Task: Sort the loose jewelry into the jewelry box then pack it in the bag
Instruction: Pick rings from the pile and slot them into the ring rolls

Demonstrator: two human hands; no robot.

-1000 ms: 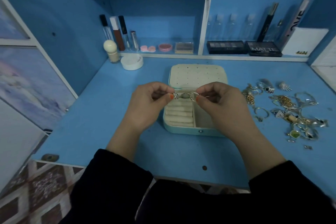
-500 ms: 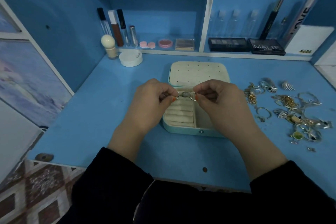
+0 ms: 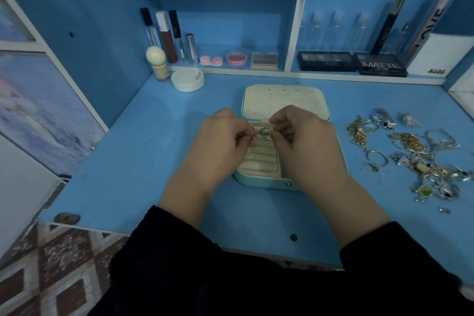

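**Q:** Report the state of each grip.

**A:** I see the left grip (image 3: 218, 141) with fingers curled and its thumb and fingertips pinching one end of a small silver piece (image 3: 265, 133). The right grip (image 3: 305, 143) is curled the same way and pinches the other end. I read the piece as ring-shaped links, but it is too small for me to tell the type.

**Q:** Where is the piece?

**A:** It is held between the two grips, above the far end of the ring rolls (image 3: 261, 159) in the jewelry box (image 3: 261, 182). I cannot tell whether it touches the rolls.

**Q:** And the box?

**A:** It lies open at the middle of the blue surface (image 3: 143, 161). Its lid (image 3: 282, 100) is folded back away from me, showing a cream panel with small holes. The cream rolls fill the left compartment. The right grip hides most of the right compartment.

**Q:** Where is the remaining stock?

**A:** The loose jewelry (image 3: 423, 159) lies in a spread pile on the surface to the right of the box, apart from it. It holds silver and gold-coloured pieces, tangled together.

**Q:** Anything else in view?

**A:** A white round jar (image 3: 187, 81) stands at the back left of the surface. Two dark palettes (image 3: 325, 60) lie on the low shelf behind the box.
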